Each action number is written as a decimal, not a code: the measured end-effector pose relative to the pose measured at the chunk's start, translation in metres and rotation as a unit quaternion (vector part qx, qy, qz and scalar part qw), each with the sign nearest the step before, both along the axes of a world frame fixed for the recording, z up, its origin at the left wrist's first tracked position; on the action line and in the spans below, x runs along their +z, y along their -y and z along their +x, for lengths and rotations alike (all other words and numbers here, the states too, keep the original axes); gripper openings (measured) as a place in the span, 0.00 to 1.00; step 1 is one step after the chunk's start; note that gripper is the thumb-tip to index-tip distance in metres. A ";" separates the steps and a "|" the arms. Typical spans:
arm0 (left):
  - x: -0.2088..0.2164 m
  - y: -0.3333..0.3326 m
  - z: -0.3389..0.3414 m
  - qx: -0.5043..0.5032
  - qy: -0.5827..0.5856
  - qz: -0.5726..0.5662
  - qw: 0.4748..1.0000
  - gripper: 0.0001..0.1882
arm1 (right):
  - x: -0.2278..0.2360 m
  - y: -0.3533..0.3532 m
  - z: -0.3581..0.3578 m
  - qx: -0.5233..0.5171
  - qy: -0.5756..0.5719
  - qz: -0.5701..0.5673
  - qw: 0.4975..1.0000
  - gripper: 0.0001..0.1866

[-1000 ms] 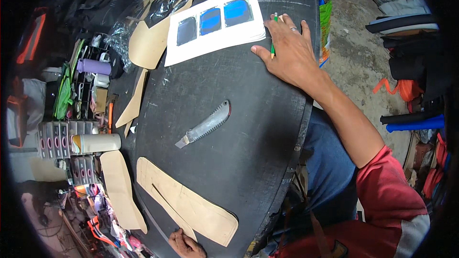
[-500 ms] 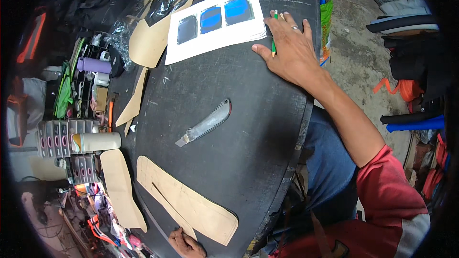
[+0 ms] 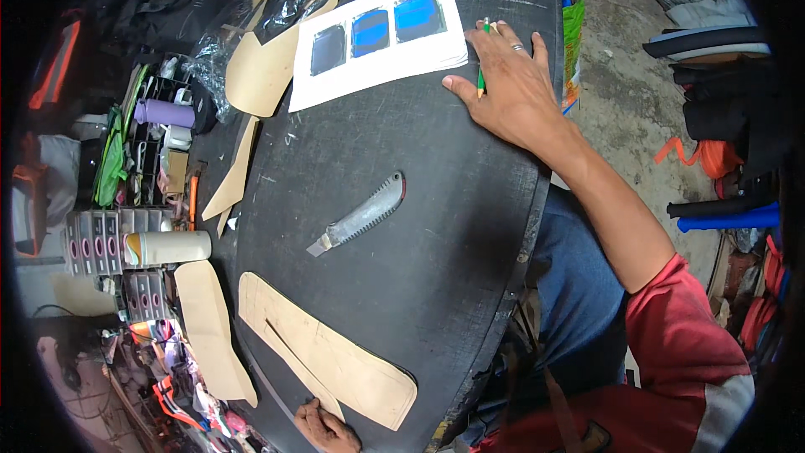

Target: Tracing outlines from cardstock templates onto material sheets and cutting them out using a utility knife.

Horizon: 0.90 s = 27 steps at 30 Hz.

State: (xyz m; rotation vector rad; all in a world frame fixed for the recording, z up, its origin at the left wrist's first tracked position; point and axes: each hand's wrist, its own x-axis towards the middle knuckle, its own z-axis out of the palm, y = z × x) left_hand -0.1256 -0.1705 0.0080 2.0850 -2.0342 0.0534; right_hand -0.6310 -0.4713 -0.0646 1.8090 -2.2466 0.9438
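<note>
Head view, right hand (image 3: 513, 88): you are resting it, fingers spread, beside the white sheet (image 3: 379, 40); whether it is gripping the green pencil (image 3: 481, 75), running lengthwise along its index finger, you cannot tell.
Left hand (image 3: 327, 429): its fingers are curling over the lower end of the tan pattern piece (image 3: 340, 356); the grip's closure is hidden.
Knife (image 3: 366, 216): lying between both hands, its handle end pointing upper-right, your right being nearer.

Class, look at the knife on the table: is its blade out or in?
Out: the blade juts from the lower-left end of the knife.
</note>
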 end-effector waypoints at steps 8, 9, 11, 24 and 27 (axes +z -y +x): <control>0.002 0.002 0.001 -0.004 0.014 0.007 1.000 0.13 | -0.007 0.002 -0.022 -0.006 0.044 -0.108 0.993 0.29; 0.002 0.003 0.000 -0.006 0.013 0.007 1.000 0.13 | -0.010 0.004 -0.022 -0.007 0.043 -0.107 0.993 0.29; 0.002 0.005 -0.002 -0.027 0.010 -0.006 1.000 0.13 | -0.014 0.009 -0.021 -0.042 -0.014 -0.149 0.988 0.25; 0.004 0.003 -0.002 -0.009 0.021 0.020 1.000 0.14 | -0.002 0.023 -0.047 0.044 0.050 -0.133 0.989 0.09; 0.005 0.004 -0.006 -0.012 0.020 0.010 1.000 0.14 | -0.007 0.022 -0.051 0.060 0.066 -0.194 0.977 0.06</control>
